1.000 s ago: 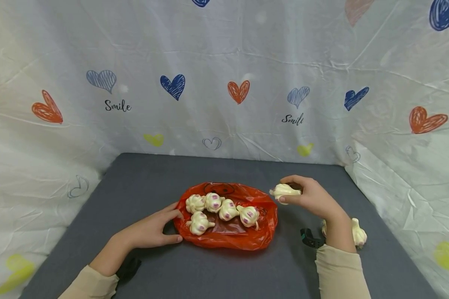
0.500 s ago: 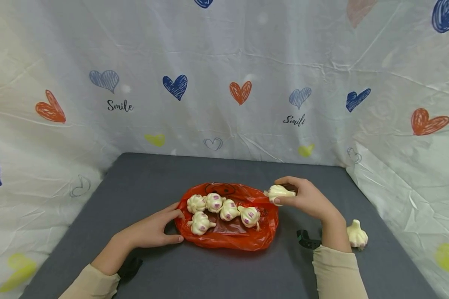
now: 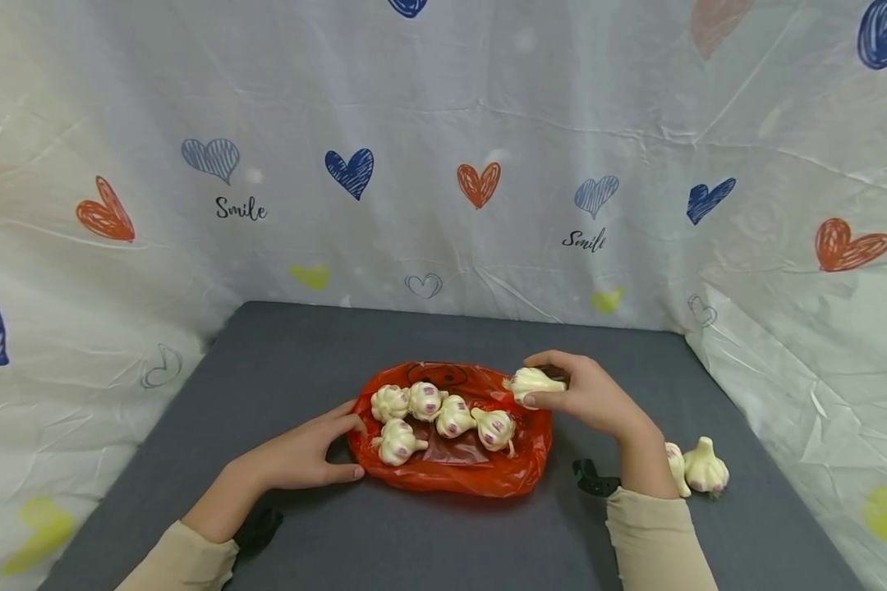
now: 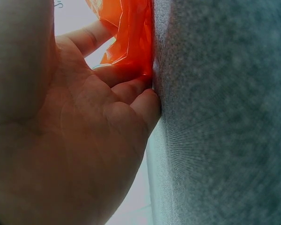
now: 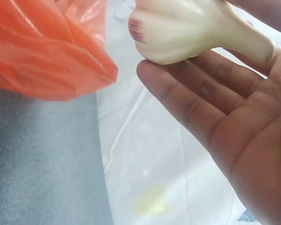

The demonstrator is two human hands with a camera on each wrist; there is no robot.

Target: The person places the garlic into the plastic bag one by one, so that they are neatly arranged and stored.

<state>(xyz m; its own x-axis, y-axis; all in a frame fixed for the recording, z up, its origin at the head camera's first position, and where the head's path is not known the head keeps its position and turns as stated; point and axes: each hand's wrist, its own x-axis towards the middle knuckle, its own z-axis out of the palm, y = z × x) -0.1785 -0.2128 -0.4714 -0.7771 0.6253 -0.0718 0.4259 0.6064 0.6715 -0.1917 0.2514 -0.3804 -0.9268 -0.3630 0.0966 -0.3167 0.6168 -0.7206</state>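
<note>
My right hand (image 3: 595, 398) holds a white garlic bulb (image 3: 534, 384) between thumb and fingers, over the right rim of the red plastic bag (image 3: 451, 478). In the right wrist view the bulb (image 5: 178, 28) shows a purple patch, and its stem points back toward the palm. My left hand (image 3: 303, 451) holds the bag's left edge. The left wrist view shows fingers (image 4: 131, 89) bent against the red plastic (image 4: 131, 37), low by the table. Inside the open bag lie several garlic bulbs (image 3: 454, 416) with purple marks.
Two more garlic bulbs (image 3: 705, 468) lie on the dark grey table (image 3: 429, 546) beside my right forearm, which partly hides one. A white curtain (image 3: 414, 107) printed with hearts stands behind the table and along both sides.
My right hand has moved left with its garlic bulb, from beside the bag to over its right rim. A bulb behind the right forearm has come partly into view. My left hand stays put.
</note>
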